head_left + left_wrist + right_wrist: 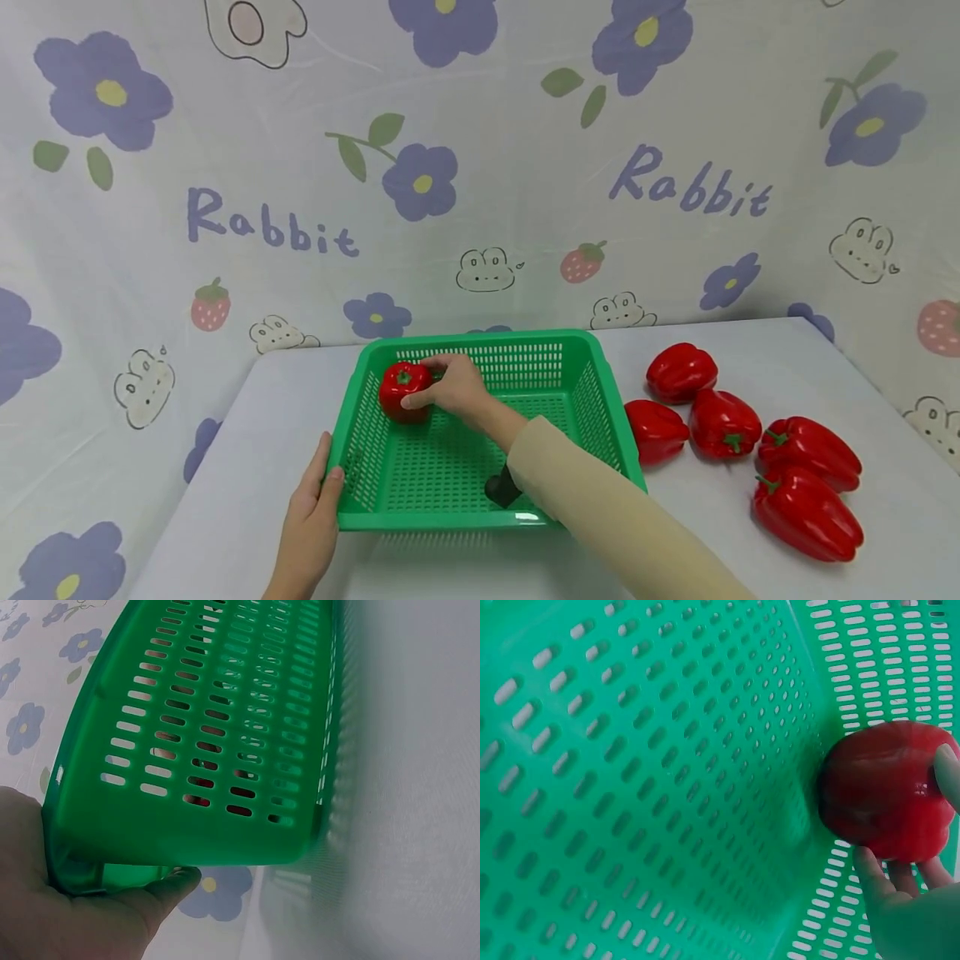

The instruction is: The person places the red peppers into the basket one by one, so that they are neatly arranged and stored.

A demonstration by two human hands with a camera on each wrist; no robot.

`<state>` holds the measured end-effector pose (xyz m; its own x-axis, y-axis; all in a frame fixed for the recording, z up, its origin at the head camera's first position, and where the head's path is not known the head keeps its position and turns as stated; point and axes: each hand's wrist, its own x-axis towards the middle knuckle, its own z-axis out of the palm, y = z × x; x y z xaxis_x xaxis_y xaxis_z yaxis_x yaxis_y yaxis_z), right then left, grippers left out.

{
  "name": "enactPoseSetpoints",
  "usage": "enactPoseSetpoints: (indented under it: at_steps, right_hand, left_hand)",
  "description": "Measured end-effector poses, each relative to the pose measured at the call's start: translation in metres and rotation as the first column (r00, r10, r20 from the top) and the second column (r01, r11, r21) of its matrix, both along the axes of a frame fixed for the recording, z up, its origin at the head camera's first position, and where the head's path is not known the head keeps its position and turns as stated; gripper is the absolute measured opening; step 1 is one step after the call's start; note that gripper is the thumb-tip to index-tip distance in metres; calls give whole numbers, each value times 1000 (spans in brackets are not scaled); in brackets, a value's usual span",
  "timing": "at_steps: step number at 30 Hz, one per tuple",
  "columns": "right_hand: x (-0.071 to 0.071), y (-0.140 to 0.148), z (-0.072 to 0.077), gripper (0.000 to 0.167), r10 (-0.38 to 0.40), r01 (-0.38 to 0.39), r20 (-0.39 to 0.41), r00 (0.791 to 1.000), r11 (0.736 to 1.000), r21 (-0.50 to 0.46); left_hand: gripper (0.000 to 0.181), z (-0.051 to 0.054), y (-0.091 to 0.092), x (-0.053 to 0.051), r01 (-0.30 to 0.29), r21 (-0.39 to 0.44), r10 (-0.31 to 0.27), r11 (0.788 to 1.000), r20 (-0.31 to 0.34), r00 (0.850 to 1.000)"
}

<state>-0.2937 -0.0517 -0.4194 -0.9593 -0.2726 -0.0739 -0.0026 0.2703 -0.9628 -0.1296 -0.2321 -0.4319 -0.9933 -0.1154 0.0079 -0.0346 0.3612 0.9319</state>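
A green perforated basket [480, 523] stands on the white table. In its back left corner, a red bell pepper [400, 398] is upright with its green stem on top. My right hand [459, 392] grips that pepper from the right, thumb in front and fingers behind; the right wrist view shows the thumb and fingers around the pepper [885, 791]. With thumb and fingers, my left hand [310, 521] holds the basket's left rim; in the left wrist view the hand [90, 919] pinches the rim beside the slotted wall [150, 825].
Several red peppers [726, 423] lie on the table [720, 533] to the right of the basket, one close against its right side. Behind the table hangs a patterned cloth [525, 208]. A small black object [502, 490] on the right wrist shows over the basket's front.
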Motion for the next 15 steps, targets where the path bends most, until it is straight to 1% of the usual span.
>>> enactPoseSetpoints:
  at_steps: [5, 10, 15]
  right_hand:
    - [0, -3, 2, 61, 4, -5, 6, 1000, 1000, 18]
    - [-1, 0, 3, 61, 19, -19, 19, 1000, 1000, 3]
    - [-2, -1, 3, 61, 16, -17, 26, 1000, 1000, 10]
  left_hand:
    - [57, 2, 0, 0, 3, 7, -3, 1000, 14, 1000]
    - [57, 3, 1, -1, 1, 7, -1, 1000, 18, 1000]
    - [57, 3, 0, 0, -3, -13, 3, 1000, 23, 1000]
